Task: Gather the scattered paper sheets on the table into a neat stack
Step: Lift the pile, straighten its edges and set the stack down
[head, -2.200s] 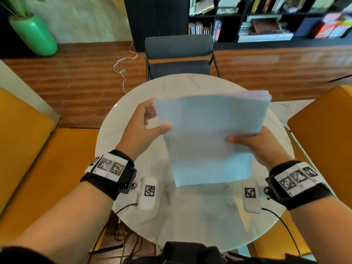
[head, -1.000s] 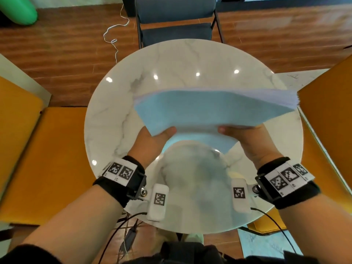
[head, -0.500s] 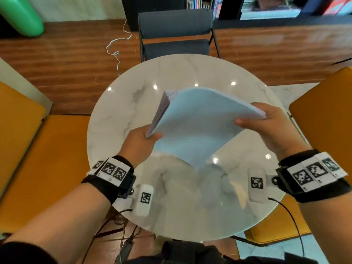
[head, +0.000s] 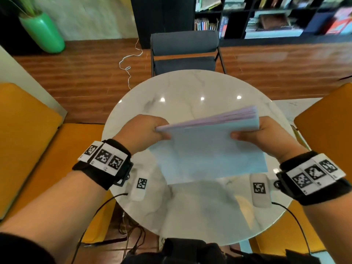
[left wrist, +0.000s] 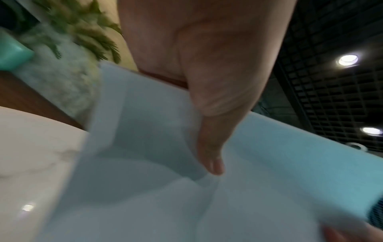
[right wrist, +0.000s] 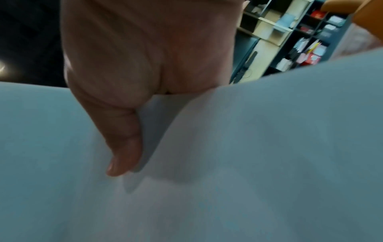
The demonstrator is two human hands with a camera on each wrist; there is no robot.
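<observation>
A stack of pale blue paper sheets [head: 207,149], with lilac edges showing along its top, is held upright-tilted above the round white marble table [head: 190,216]. My left hand [head: 144,132] grips the stack's left edge, thumb on the near face. My right hand [head: 266,136] grips the right edge the same way. In the left wrist view my thumb [left wrist: 213,157] presses on the blue sheet [left wrist: 207,204]. The right wrist view shows my thumb [right wrist: 122,153] lying on the paper [right wrist: 228,188]. The fingers behind the stack are hidden.
A grey chair [head: 184,52] stands at the table's far side. Orange seats [head: 28,140] flank the table left and right [head: 327,119]. A green vase [head: 42,33] stands far left, a bookshelf [head: 276,16] behind. Cables [head: 131,71] lie on the wooden floor.
The stack has turned from a steep tilt on one corner to a level landscape hold, with its top edge fanned toward the right. Both hands shifted to the side edges; the view rose.
</observation>
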